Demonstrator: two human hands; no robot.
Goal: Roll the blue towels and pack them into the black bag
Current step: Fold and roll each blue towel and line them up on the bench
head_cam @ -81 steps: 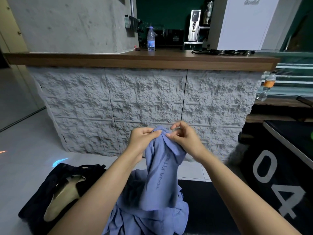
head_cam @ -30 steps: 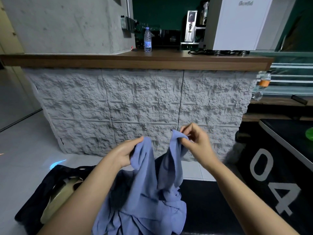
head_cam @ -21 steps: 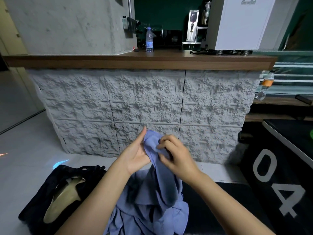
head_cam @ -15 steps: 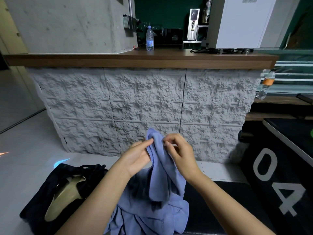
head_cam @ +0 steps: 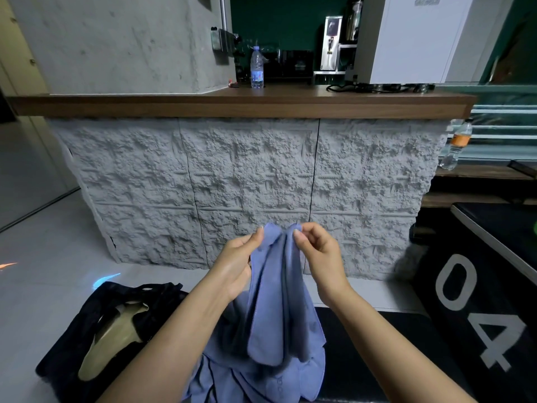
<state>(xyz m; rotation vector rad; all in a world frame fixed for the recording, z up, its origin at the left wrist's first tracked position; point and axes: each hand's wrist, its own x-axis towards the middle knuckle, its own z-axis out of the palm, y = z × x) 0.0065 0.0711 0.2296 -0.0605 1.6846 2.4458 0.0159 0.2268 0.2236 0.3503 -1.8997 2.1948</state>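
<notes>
Both hands (head_cam: 279, 257) pinch a limp, folded blue towel (head_cam: 276, 301) upright.

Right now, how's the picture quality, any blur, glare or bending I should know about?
Head view: dim, even indoor light; wide-angle bending bows the wooden counter edge; the soft blue towel, pinched by left hand and right hand, looks slightly smeared; a small bright blue glint lies on the pale floor beside the open black fabric bag, whose dark folds lose detail.
</notes>
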